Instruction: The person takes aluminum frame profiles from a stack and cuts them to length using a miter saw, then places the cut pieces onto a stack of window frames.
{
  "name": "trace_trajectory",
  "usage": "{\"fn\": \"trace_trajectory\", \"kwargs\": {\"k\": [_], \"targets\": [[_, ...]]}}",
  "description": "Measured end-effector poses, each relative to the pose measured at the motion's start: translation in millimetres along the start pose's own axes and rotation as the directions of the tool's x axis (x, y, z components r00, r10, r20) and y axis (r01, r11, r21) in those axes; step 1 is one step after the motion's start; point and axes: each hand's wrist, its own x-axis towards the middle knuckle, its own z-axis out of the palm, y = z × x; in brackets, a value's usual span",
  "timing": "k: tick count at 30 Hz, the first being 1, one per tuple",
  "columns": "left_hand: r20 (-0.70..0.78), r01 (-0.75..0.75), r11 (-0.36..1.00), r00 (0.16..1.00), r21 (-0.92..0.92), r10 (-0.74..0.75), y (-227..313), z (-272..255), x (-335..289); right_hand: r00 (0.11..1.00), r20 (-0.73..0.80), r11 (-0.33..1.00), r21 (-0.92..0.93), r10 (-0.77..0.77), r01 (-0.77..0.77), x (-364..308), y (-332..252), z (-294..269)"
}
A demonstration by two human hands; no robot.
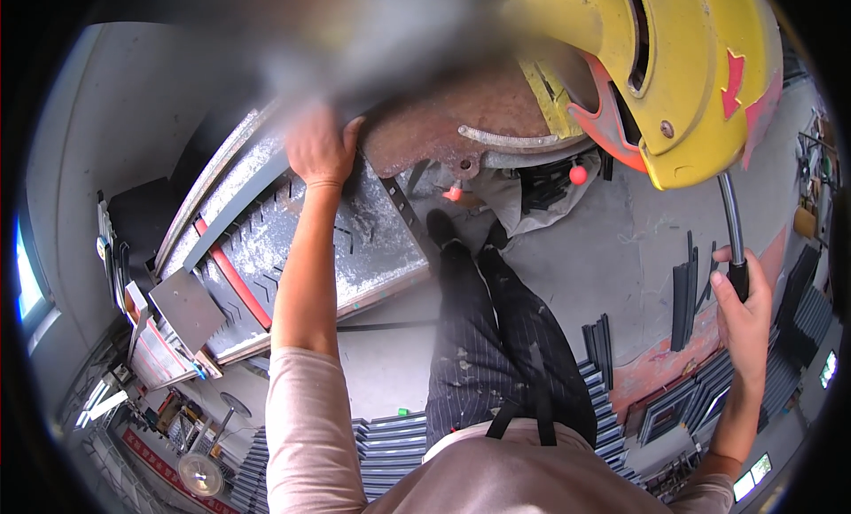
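My left hand (321, 151) reaches over the saw's table (377, 257), which is dusted with white. It lies on a long grey profile (238, 211), thumb to the right; a dark blur partly hides its fingers. At the right, my right hand (749, 319) is wrapped round the black grip (737, 280) of a bent metal lever (731, 217). That lever runs up to the large yellow guard (700, 89) of the cutting machine. Under the guard sits a rusty turntable plate (461, 115) with a curved metal scale (514, 142). The blade is hidden.
A red-orange rod (232, 275) crosses the table's left part, among small dark offcuts. Red knobs (578, 175) stick out below the turntable. An open sack (541, 217) holds dark offcuts. Grey profiles (684, 301) lie on the floor, several more stacked behind my legs. A fan (200, 474) stands lower left.
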Motion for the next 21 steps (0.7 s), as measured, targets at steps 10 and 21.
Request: {"fn": "trace_trajectory", "kwargs": {"k": [10, 21], "targets": [[-0.009, -0.01, 1.0, 1.0, -0.016, 0.009, 0, 0, 1, 1.0, 0.006, 1.0, 0.019, -0.007, 0.007, 6, 10, 12], [-0.036, -0.025, 0.999, 0.999, -0.025, 0.024, -3, 2, 0, 1.0, 0.018, 0.999, 0.036, 0.014, -0.015, 8, 9, 14]]}}
